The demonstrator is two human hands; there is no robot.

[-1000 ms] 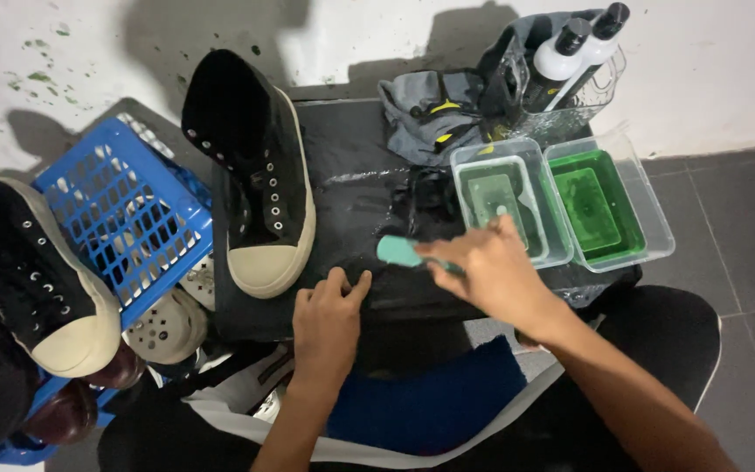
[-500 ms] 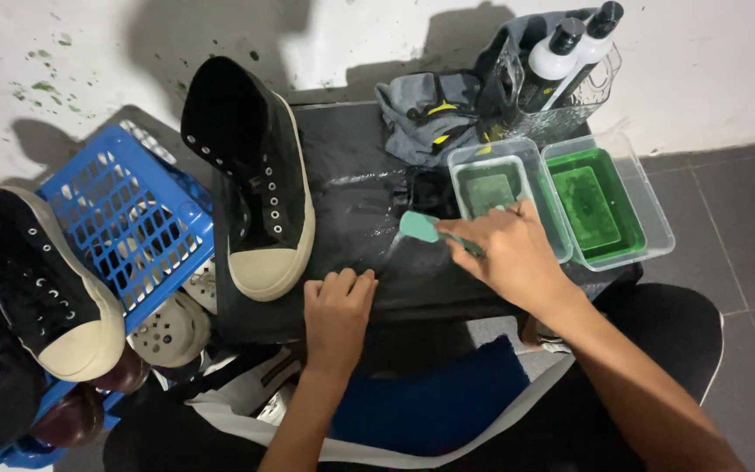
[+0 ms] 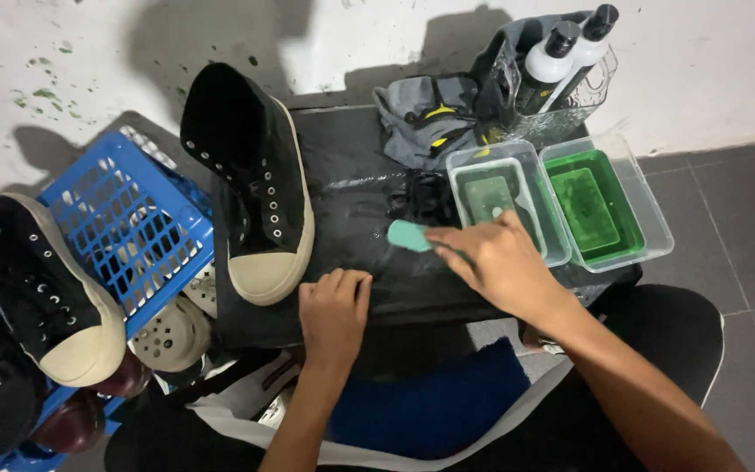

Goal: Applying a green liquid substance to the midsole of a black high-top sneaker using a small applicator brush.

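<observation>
My right hand is closed around a small teal brush, and only its head shows past my fingers. My left hand lies flat and open on the wet black board, holding nothing. A second ago the brush was nearer to me, beside the left hand; now it has moved farther and to the right, close to the black laces and the near clear tub. I think the brush is going for water. That tub holds greenish water with a pad inside. The right tub holds brighter green liquid. The black shoe stands left, untouched.
</observation>
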